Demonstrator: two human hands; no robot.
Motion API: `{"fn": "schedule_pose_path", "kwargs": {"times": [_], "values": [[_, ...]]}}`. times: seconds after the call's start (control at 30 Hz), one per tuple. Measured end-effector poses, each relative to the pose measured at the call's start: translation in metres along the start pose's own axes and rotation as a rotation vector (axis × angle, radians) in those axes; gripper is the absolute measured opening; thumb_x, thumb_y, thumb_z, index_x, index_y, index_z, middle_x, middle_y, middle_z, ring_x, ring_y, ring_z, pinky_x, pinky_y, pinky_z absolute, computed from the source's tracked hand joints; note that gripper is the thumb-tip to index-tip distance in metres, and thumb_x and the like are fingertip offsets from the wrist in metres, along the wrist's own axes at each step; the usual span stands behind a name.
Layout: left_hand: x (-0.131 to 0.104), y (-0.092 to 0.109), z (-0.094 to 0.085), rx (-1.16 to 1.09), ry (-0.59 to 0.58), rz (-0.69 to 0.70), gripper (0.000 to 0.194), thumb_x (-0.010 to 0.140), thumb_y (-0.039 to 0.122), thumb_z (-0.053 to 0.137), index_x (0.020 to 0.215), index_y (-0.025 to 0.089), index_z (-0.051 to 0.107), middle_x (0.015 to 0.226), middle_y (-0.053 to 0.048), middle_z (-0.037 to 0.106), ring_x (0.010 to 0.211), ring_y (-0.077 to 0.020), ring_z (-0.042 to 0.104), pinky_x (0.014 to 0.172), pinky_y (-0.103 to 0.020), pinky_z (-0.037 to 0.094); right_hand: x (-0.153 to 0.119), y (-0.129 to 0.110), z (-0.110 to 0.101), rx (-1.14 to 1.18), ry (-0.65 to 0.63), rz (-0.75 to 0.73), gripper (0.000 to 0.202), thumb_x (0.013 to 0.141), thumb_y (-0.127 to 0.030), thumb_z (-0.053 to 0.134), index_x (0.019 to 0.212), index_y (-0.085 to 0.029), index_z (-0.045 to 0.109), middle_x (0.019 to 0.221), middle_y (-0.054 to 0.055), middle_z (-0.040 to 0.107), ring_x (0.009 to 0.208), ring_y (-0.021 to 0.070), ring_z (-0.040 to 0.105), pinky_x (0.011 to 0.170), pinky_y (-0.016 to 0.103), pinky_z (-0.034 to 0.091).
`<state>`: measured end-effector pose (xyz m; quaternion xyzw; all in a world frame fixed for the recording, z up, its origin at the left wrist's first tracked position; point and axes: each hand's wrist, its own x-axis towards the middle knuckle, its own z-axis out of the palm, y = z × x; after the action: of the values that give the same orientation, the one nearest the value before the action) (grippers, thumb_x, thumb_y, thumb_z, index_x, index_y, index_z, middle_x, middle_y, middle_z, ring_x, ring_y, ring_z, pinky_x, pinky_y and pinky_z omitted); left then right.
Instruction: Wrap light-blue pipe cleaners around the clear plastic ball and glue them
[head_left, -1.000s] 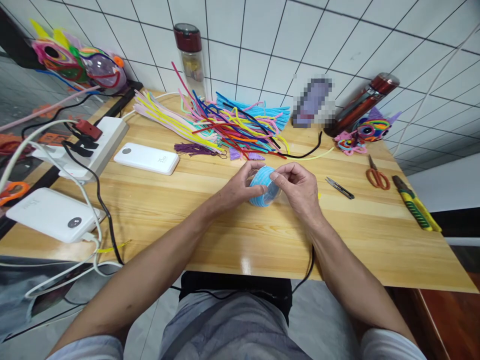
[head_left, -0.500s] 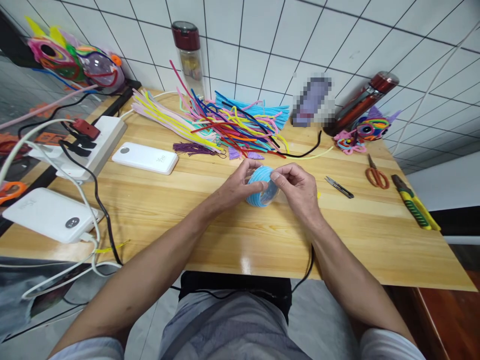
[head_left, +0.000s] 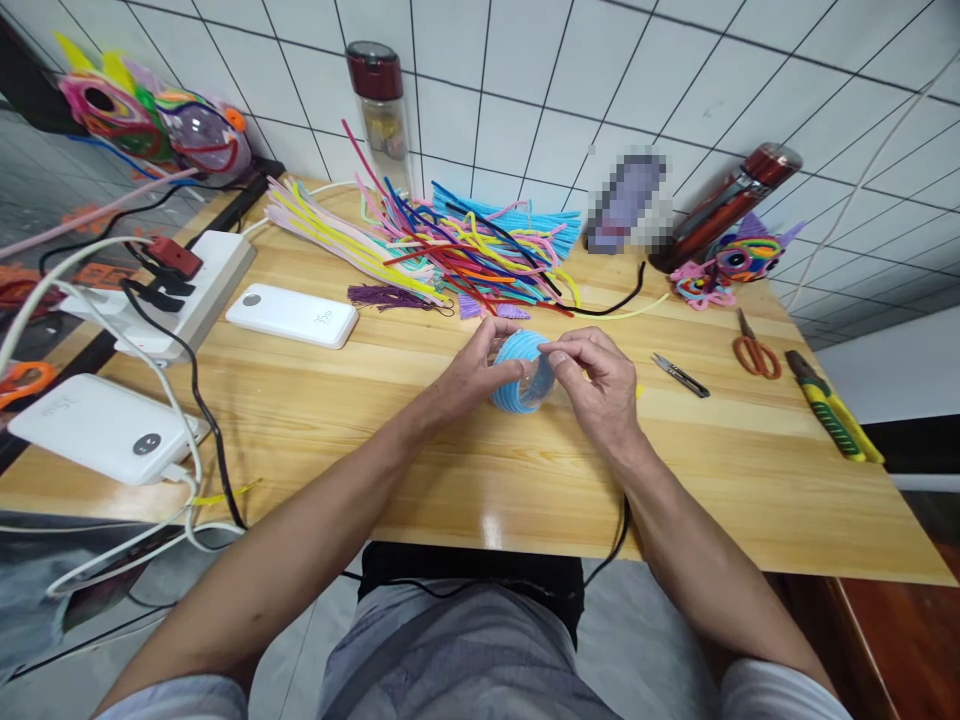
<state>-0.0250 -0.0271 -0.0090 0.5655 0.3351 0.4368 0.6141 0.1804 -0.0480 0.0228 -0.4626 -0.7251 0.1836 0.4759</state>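
Observation:
A short, clear plastic cylinder wrapped in rows of light blue pipe cleaner [head_left: 516,388] is held just above the table, its open end turned toward the right. My left hand [head_left: 484,370] is closed around its left side, the thumb reaching over the rim. At the right edge, the thumb and index finger of my right hand [head_left: 600,375] are pinched together by the upper rim. A bit of blue pipe cleaner seems to be between those fingertips, largely hidden. Behind both hands lies a heap of coloured pipe cleaners [head_left: 487,255].
Thread snips [head_left: 680,376], scissors [head_left: 756,350] and pliers [head_left: 832,408] lie on the right. Two white power banks [head_left: 292,315] and a power strip [head_left: 206,290] with cables are at left. A glass bottle [head_left: 382,125], a dark red flask [head_left: 727,205] and pipe-cleaner fish [head_left: 742,258] stand at the back.
My right hand's fingers have shifted slightly along the rim and straightened a little. The left hand keeps its hold on the wrapped cylinder.

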Motion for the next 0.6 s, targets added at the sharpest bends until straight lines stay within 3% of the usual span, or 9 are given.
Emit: {"fn": "schedule_pose_path", "kwargs": {"times": [0.3,0.47,0.6], "values": [[-0.0022,0.0028,-0.0007,-0.010,0.012,-0.003,0.050,0.087,0.043,0.078,0.125,0.024,0.053,0.113,-0.003,0.065,0.111,-0.0244,0.062,0.092,-0.036,0.050,-0.0058,0.0034,0.0042,-0.145,0.020,-0.165,0.023,0.102,-0.026,0.066,0.110,-0.026,0.087,0.102,0.008,0.078,0.086,0.0204,0.072,0.076,0.038,0.060],[-0.0021,0.0028,-0.0007,-0.025,0.028,-0.004,0.047,0.095,0.053,0.074,0.126,0.023,0.055,0.117,-0.004,0.067,0.113,-0.0235,0.062,0.094,-0.035,0.050,-0.0059,0.0025,0.0065,-0.172,0.048,-0.232,0.024,0.101,-0.021,0.066,0.110,-0.025,0.087,0.100,0.008,0.078,0.086,0.0194,0.074,0.075,0.036,0.061],[0.0015,-0.0016,-0.0026,-0.023,0.047,0.009,0.044,0.092,0.048,0.078,0.121,0.023,0.056,0.114,-0.003,0.066,0.110,-0.0218,0.062,0.092,-0.033,0.049,-0.0056,0.0018,0.0063,-0.174,0.035,-0.258,0.027,0.099,-0.018,0.064,0.112,-0.025,0.087,0.100,0.008,0.078,0.088,0.0199,0.074,0.075,0.036,0.062]]}}
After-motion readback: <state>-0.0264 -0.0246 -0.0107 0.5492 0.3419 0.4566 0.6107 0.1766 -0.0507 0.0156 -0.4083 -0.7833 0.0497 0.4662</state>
